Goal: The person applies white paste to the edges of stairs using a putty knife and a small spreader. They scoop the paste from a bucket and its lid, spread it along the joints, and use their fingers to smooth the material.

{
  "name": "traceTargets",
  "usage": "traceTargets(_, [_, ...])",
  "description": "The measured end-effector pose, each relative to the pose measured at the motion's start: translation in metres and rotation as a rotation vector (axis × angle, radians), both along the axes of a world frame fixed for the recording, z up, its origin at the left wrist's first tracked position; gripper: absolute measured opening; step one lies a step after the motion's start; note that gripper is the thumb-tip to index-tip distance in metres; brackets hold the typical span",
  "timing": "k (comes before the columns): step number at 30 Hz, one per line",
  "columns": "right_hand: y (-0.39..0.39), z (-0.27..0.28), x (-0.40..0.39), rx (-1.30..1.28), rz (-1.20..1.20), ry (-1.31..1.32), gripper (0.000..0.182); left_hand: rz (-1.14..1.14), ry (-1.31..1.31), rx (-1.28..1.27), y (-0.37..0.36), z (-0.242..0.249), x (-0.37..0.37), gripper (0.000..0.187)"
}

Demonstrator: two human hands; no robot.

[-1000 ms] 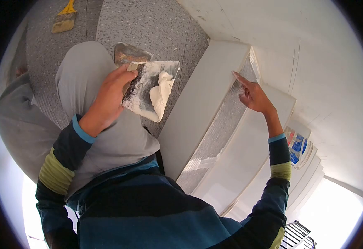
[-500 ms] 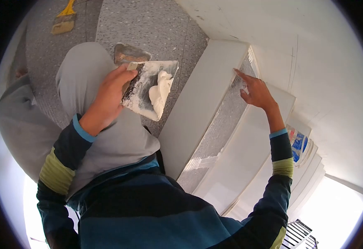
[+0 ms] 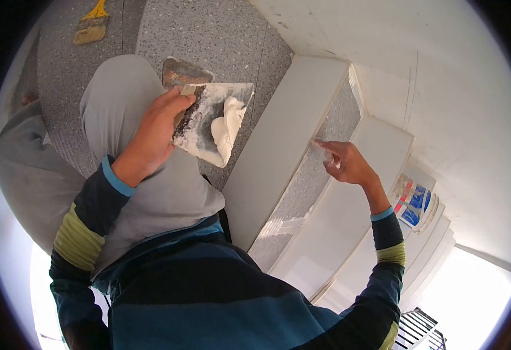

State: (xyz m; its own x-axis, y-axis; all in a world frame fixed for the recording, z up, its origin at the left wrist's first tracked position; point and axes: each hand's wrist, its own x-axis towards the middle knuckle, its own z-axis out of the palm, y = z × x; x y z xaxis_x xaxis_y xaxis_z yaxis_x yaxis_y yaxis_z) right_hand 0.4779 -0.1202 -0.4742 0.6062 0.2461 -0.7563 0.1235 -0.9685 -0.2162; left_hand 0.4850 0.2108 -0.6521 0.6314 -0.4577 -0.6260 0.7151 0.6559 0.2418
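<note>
My left hand (image 3: pixel 157 131) is closed around the near edge of a wide putty knife (image 3: pixel 203 131), its flat blade smeared white. A thick lump of white putty (image 3: pixel 228 125) sits on the blade's far side. Over the stairs, my right hand (image 3: pixel 349 162) has its index finger stretched out, with the fingertip at the top front edge of a white stair riser (image 3: pixel 284 140), where it meets the speckled tread (image 3: pixel 316 160). The other fingers of that hand are bent, and whitish residue shows on them. I see no tool in it.
A second flat, stained scraper (image 3: pixel 186 73) lies on the speckled floor by my knee. Farther off lies a brush with a yellow handle (image 3: pixel 93 24). A white bucket with blue and red print (image 3: pixel 413 204) stands on a lower step, near the white wall (image 3: pixel 442 87).
My right hand has slid along the stair edge toward me, down and left in view, its index finger still at the edge. My left hand and the putty knife have barely shifted.
</note>
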Motion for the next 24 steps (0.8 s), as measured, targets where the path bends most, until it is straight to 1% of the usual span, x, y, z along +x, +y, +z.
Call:
traceTargets(2, [0.005,0.002,0.001,0.028,-0.03,-0.034,0.065,-0.021,-0.006,-0.017,0.002,0.007,0.001,0.047])
traceTargets(4, [0.011,0.002,0.012,-0.119,-0.082,-0.021,0.067,-0.038,-0.011,-0.032,0.004,0.012,0.002,0.048])
traceTargets(5, [0.009,-0.001,0.014,-0.119,-0.082,-0.021,0.067,-0.044,0.006,-0.016,0.005,0.014,0.003,0.046])
traceTargets(7, [0.001,-0.009,0.013,-0.131,0.025,-0.118,0.067,-0.046,0.025,0.0,0.006,0.017,0.003,0.044])
traceTargets(8, [-0.003,-0.011,0.01,-0.131,0.03,-0.117,0.067,-0.033,0.02,0.018,0.006,0.019,0.002,0.043])
traceTargets(10, [-0.01,-0.013,0.001,-0.248,0.284,-0.252,0.064,-0.011,0.015,0.037,0.01,0.015,0.001,0.041])
traceTargets(11, [-0.019,-0.012,-0.003,-0.246,0.289,-0.253,0.064,-0.042,-0.098,-0.028,0.012,0.007,0.001,0.041])
traceTargets(12, [-0.031,-0.007,-0.006,-0.229,0.367,-0.256,0.063,-0.075,-0.211,-0.092,0.012,0.0,0.0,0.042])
traceTargets(13, [-0.032,-0.005,-0.006,-0.213,0.443,-0.259,0.063,-0.071,-0.21,-0.092,0.01,-0.001,-0.001,0.042])
traceTargets(14, [-0.032,-0.005,-0.005,-0.214,0.443,-0.258,0.063,0.011,-0.089,-0.103,0.006,-0.002,-0.003,0.046])
traceTargets(15, [-0.033,-0.004,-0.004,-0.193,0.371,-0.286,0.063,0.089,0.034,-0.115,0.003,-0.003,-0.005,0.051])
traceTargets(16, [-0.03,-0.002,-0.003,-0.173,0.295,-0.314,0.064,0.083,0.034,-0.119,0.004,-0.01,-0.009,0.051])
traceTargets(17, [-0.023,-0.001,0.002,-0.176,0.291,-0.314,0.064,-0.055,-0.457,0.256,0.009,-0.022,-0.013,0.053])
traceTargets(18, [-0.014,-0.002,0.008,-0.149,0.223,-0.303,0.063,-0.195,-0.946,0.634,0.012,-0.028,-0.015,0.056])
traceTargets(19, [-0.006,-0.003,0.014,-0.12,0.157,-0.291,0.062,-0.127,-1.041,0.678,0.011,-0.033,-0.017,0.051])
traceTargets(20, [0.0,-0.004,0.02,-0.116,0.157,-0.29,0.062,-0.092,-0.98,0.601,0.01,-0.033,-0.018,0.047])
traceTargets(22, [0.006,-0.008,0.027,-0.206,0.122,-0.19,0.062,-0.056,-0.895,0.508,0.009,-0.033,-0.019,0.039])
traceTargets(23, [0.004,-0.011,0.027,-0.204,0.122,-0.182,0.062,-0.048,-0.894,0.506,0.008,-0.033,-0.019,0.035])
traceTargets(24, [-0.002,-0.013,0.026,-0.195,0.194,-0.186,0.062,-0.038,-0.921,0.528,0.006,-0.033,-0.018,0.031])
